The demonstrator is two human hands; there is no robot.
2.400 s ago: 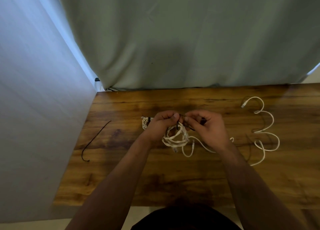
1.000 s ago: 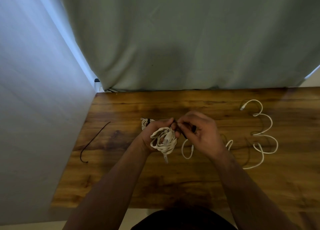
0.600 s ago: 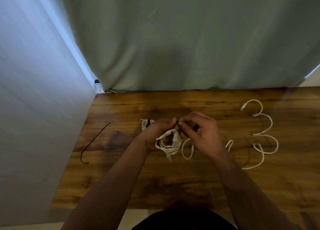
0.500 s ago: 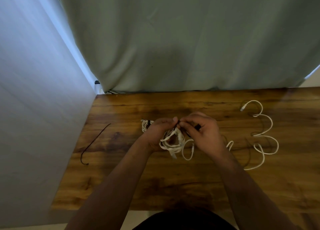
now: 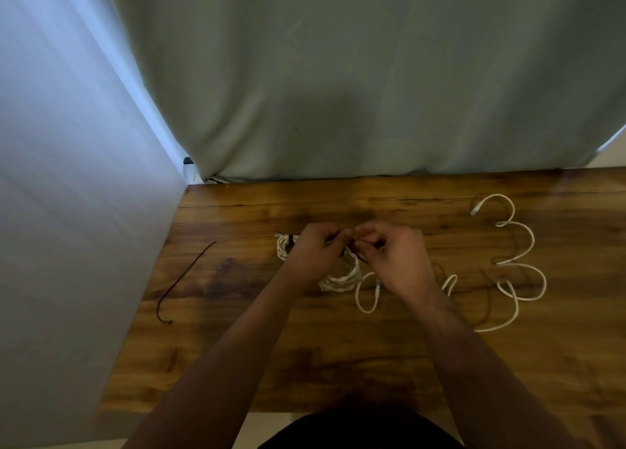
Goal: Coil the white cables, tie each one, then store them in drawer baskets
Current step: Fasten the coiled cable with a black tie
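Note:
A coiled white cable (image 5: pixel 340 281) lies on the wooden table (image 5: pixel 305 347) under my hands. My left hand (image 5: pixel 313 255) holds the coil's top with curled fingers. Close beside it, my right hand (image 5: pixel 394 255) pinches a thin dark tie (image 5: pixel 352 250) at the same spot. Fingertips of both hands meet over the tie. Behind my left hand sits another white coil (image 5: pixel 283 245) bound with a dark tie. A loose white cable (image 5: pixel 515 265) snakes over the table on the right, its end looping near my right wrist.
A spare dark tie (image 5: pixel 184 279) lies on the table's left side, near the pale wall (image 5: pixel 67 211). A grey-green curtain (image 5: pixel 338 76) hangs behind the table's far edge. More dark ties (image 5: pixel 487 299) lie among the loose cable's loops.
The coil has turned in my left hand and now rests lower on the table. Both hands stay together at its top, working the dark tie.

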